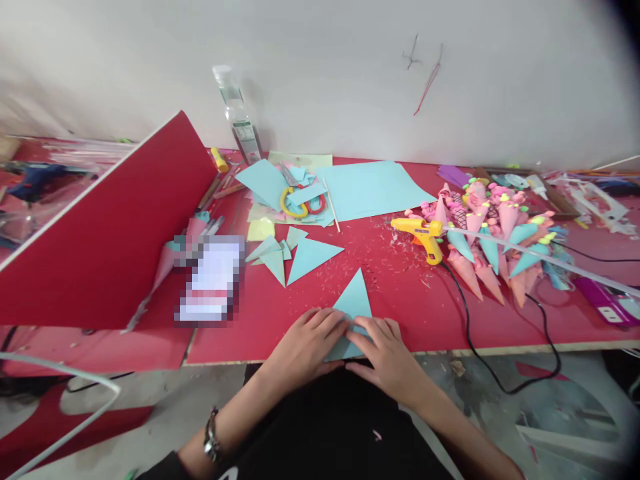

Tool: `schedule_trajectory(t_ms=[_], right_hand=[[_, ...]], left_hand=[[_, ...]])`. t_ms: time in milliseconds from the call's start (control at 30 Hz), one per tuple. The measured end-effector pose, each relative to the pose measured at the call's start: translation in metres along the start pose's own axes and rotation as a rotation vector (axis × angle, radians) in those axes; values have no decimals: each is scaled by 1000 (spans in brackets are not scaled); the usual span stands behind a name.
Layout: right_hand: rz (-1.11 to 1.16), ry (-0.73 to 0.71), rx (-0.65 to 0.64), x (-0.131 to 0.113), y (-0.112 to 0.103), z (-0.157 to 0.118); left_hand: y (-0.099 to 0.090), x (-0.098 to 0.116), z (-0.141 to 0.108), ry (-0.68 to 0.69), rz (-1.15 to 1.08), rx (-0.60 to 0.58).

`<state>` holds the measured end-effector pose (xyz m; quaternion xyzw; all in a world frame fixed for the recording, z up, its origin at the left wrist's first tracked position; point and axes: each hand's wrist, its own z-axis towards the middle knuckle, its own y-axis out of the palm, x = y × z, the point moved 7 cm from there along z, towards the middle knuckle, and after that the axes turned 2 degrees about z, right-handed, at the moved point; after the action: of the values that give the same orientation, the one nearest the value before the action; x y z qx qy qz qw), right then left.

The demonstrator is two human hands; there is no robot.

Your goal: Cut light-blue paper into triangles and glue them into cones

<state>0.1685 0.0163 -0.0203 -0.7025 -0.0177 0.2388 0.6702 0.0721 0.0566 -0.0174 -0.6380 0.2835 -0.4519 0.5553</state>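
A light-blue paper triangle (pixel 356 293) lies at the front edge of the red table, its tip pointing away from me. My left hand (pixel 313 340) covers its left side, fingers curled on top and thumb low by the near edge. From the right, my right hand (pixel 380 350) grips the same paper, fingertips almost meeting those of the left. Part of the sheet is hidden beneath both hands. Just beyond lies another blue triangle (pixel 313 257), beside smaller folded pieces (pixel 273 257).
Scissors (pixel 295 203) with yellow and red handles lie on paper scraps near a large blue sheet (pixel 375 190). A yellow glue gun (pixel 423 237) with a black cord is right, beside several pink and blue paper cones (pixel 500 233). Left are a blurred phone (pixel 213 280) and red board (pixel 130 220).
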Motion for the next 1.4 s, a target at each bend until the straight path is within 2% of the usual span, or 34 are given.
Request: schedule_trajectory(t_ms=[67,200,367,533,633,700,833,1000,1233,1333,1400], right_hand=[[43,-1,33,2,-4,2],[102,-81,11,10,-12,7],[102,-143,52,14,-15,13],[112,-176,138,12,-12,16],[242,-155,129,20,-13,20],[358,-104,113,30,-15,24],[427,-4,120,44,-15,33],[381,32,166,43,-11,39],[184,93,222,45,-8,37],[109,84,216,44,-7,37],[87,80,212,44,-7,37]], left_hand=[[-2,-3,-3,21,-39,-12],[-6,-14,-12,5,-10,0],[-11,-16,-16,31,28,67],[-9,-17,-13,-79,1,201],[-8,-22,-12,-162,-71,308],[-8,-25,-10,-204,-108,338],[-5,-30,-9,-271,-144,289],[-3,-34,-12,-354,-112,287],[2,-32,-15,-447,-11,201],[1,-36,-20,-463,-56,228],[-4,-36,-23,-426,-38,256]])
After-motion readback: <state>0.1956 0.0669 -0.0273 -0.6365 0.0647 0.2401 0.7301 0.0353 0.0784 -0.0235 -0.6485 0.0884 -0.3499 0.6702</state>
